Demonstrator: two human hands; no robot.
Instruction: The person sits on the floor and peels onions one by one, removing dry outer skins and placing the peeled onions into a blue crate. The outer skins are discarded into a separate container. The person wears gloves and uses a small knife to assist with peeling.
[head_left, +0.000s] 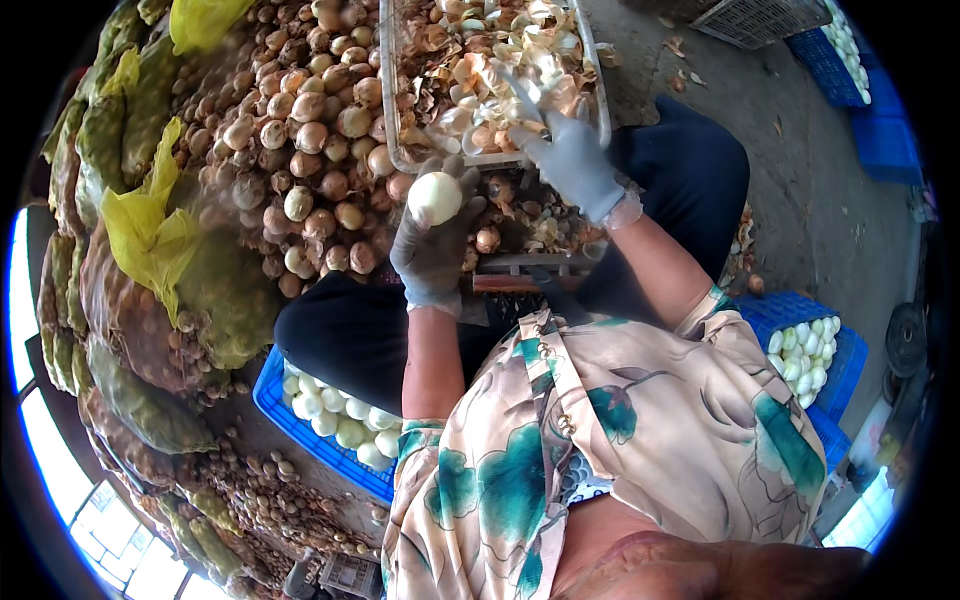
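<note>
A peeled white onion (434, 199) rests in my gloved left hand (433, 244), its fingers curled around it just below the near edge of a pale plastic crate (391, 112). Onion skins (480, 82) fill much of that crate. To the right, my right hand (574, 161), in a grey glove, grips a knife (521, 96) whose blade points up and left over the skins; its handle is hidden by the hand. Unpeeled onions (311, 137) are heaped to the left of the crate.
Blue baskets of peeled onions stand at my left (300, 439) and right (772, 311). Filled mesh sacks (135, 270) and a yellow net bag (154, 232) lie far left. A dark crate (757, 19) and another blue basket (825, 67) are at the upper right.
</note>
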